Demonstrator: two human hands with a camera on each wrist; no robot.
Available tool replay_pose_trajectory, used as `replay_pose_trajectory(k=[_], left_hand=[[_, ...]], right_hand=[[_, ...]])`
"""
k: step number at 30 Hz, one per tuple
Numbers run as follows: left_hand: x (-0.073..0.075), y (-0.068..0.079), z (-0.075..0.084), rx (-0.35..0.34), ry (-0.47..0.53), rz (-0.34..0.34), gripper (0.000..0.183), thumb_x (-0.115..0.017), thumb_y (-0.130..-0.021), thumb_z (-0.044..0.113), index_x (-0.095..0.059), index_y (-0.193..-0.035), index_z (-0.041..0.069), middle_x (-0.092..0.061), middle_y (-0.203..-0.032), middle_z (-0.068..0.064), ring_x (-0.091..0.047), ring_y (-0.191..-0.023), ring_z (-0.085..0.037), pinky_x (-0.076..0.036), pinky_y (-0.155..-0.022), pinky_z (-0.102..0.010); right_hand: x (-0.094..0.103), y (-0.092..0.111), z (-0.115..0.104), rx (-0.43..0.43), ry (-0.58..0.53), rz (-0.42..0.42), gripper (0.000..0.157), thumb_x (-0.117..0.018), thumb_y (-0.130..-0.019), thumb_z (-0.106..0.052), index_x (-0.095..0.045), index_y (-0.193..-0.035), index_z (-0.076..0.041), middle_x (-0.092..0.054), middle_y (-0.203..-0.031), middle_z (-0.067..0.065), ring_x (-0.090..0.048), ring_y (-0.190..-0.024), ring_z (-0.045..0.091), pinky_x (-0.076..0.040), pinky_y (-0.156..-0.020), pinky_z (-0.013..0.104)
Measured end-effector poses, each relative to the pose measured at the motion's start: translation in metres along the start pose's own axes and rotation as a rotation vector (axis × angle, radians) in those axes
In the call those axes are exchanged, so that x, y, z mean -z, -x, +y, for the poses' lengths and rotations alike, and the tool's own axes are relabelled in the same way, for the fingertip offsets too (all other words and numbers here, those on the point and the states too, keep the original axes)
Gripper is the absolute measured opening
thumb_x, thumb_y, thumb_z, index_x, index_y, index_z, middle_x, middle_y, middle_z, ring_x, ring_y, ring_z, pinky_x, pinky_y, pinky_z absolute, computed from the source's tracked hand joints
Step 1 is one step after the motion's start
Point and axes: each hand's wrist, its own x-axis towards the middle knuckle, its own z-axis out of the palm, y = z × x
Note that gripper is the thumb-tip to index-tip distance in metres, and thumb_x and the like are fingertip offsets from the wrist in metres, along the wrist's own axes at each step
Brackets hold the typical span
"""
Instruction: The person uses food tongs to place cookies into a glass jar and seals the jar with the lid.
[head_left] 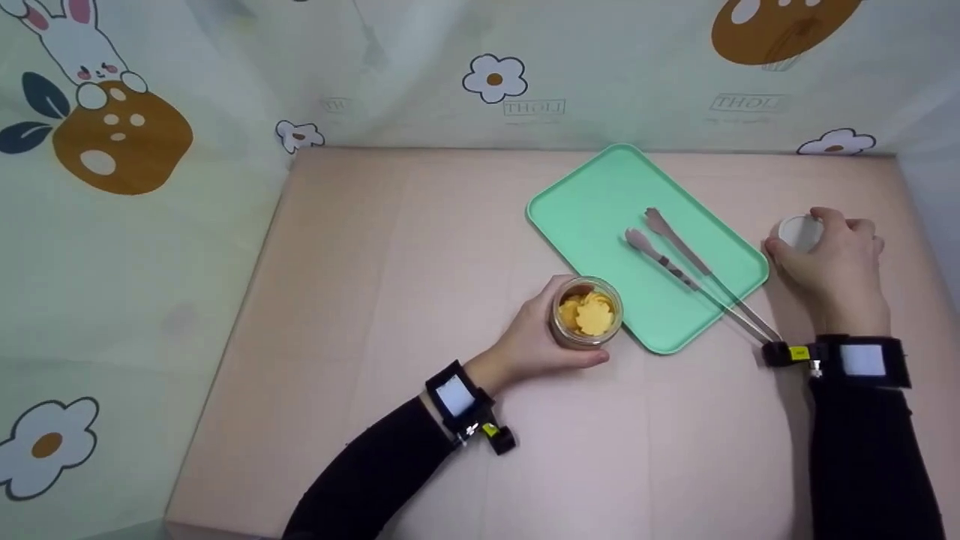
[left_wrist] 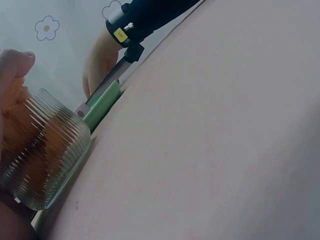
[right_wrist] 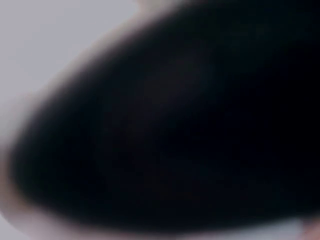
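My left hand (head_left: pixel 525 339) grips a ribbed glass jar (left_wrist: pixel 60 150) from its left side, thumb and fingers around the wall. The jar's mouth is uncovered, and yellow flower-shaped pieces (head_left: pixel 591 313) fill it inside. In the head view the jar overlaps the near left edge of a green tray (head_left: pixel 577 202). Over at the right, my right hand (head_left: pixel 840 262) holds a round white lid (head_left: pixel 799 232) between thumb and fingers. A dark blurred shape covers most of the right wrist view, hiding the hand there.
Metal tongs (head_left: pixel 679 244) lie across the tray, tips spread, their handle end reaching past its right edge beside my right wrist. The table (head_left: pixel 337 300) has a pale pink covering. A patterned curtain (head_left: pixel 405 75) stands along its back and left.
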Motion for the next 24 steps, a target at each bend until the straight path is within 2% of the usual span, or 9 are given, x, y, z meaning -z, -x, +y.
replay_pose_trajectory(k=[5,11,14,18,19,21,23,24], left_hand=[[0.001,0.000,0.000,0.006,0.002,-0.001,0.091,-0.103,-0.076,0.026,-0.052,-0.151,0.021,-0.064,-0.147,0.011,-0.058,-0.138,-0.011,-0.044,-0.123,-0.038],[0.001,0.001,0.001,0.007,-0.013,0.000,0.092,-0.103,-0.075,0.027,-0.052,-0.151,0.022,-0.064,-0.146,0.012,-0.058,-0.138,-0.011,-0.044,-0.123,-0.038],[0.001,0.001,0.001,0.007,-0.020,0.000,0.092,-0.103,-0.075,0.028,-0.052,-0.151,0.022,-0.064,-0.146,0.012,-0.058,-0.138,-0.011,-0.044,-0.123,-0.038],[0.002,0.002,0.001,0.009,-0.020,0.002,0.091,-0.103,-0.075,0.029,-0.052,-0.151,0.022,-0.064,-0.146,0.012,-0.058,-0.138,-0.011,-0.044,-0.123,-0.039],[0.002,0.002,0.001,0.008,-0.020,0.003,0.091,-0.103,-0.075,0.029,-0.052,-0.151,0.022,-0.064,-0.146,0.012,-0.058,-0.138,-0.011,-0.044,-0.123,-0.039],[0.002,0.002,0.001,0.008,-0.019,0.005,0.091,-0.103,-0.075,0.029,-0.052,-0.151,0.022,-0.064,-0.146,0.012,-0.059,-0.138,-0.011,-0.044,-0.123,-0.039],[0.002,0.001,0.000,0.003,-0.015,0.008,0.091,-0.103,-0.076,0.028,-0.052,-0.151,0.022,-0.065,-0.146,0.012,-0.059,-0.137,-0.011,-0.044,-0.123,-0.038],[0.002,0.001,0.000,-0.002,-0.013,0.009,0.091,-0.103,-0.076,0.027,-0.052,-0.151,0.021,-0.065,-0.146,0.012,-0.059,-0.137,-0.011,-0.044,-0.123,-0.038]], right_hand=[[-0.001,-0.001,-0.002,0.021,-0.006,0.017,0.090,-0.066,-0.102,-0.051,-0.034,-0.166,0.003,-0.024,-0.159,0.049,-0.024,-0.144,0.064,-0.042,-0.101,0.082],[0.009,0.006,-0.018,0.016,-0.047,0.033,0.090,-0.067,-0.101,-0.051,-0.033,-0.169,-0.003,-0.023,-0.165,0.044,-0.024,-0.148,0.060,-0.041,-0.108,0.081],[0.017,0.016,-0.035,0.077,-0.100,0.074,0.086,-0.069,-0.100,-0.047,-0.037,-0.168,-0.005,-0.027,-0.166,0.039,-0.026,-0.150,0.057,-0.036,-0.112,0.078],[0.023,0.037,-0.068,0.215,-0.191,0.151,0.077,-0.076,-0.098,-0.034,-0.047,-0.164,-0.008,-0.035,-0.165,0.032,-0.036,-0.144,0.054,-0.039,-0.112,0.079],[0.024,0.044,-0.078,0.257,-0.215,0.170,0.075,-0.078,-0.096,-0.030,-0.050,-0.163,-0.011,-0.039,-0.163,0.029,-0.040,-0.142,0.049,-0.044,-0.111,0.074],[0.023,0.058,-0.096,0.371,-0.266,0.207,0.072,-0.083,-0.092,-0.021,-0.056,-0.158,-0.013,-0.047,-0.157,0.023,-0.047,-0.133,0.037,-0.052,-0.108,0.053],[0.019,0.073,-0.112,0.514,-0.305,0.231,0.070,-0.086,-0.087,-0.013,-0.062,-0.153,-0.012,-0.055,-0.149,0.020,-0.049,-0.125,0.023,-0.051,-0.099,0.032],[0.017,0.079,-0.119,0.587,-0.318,0.238,0.070,-0.087,-0.084,-0.010,-0.064,-0.150,-0.012,-0.057,-0.146,0.019,-0.049,-0.120,0.017,-0.047,-0.092,0.026]])
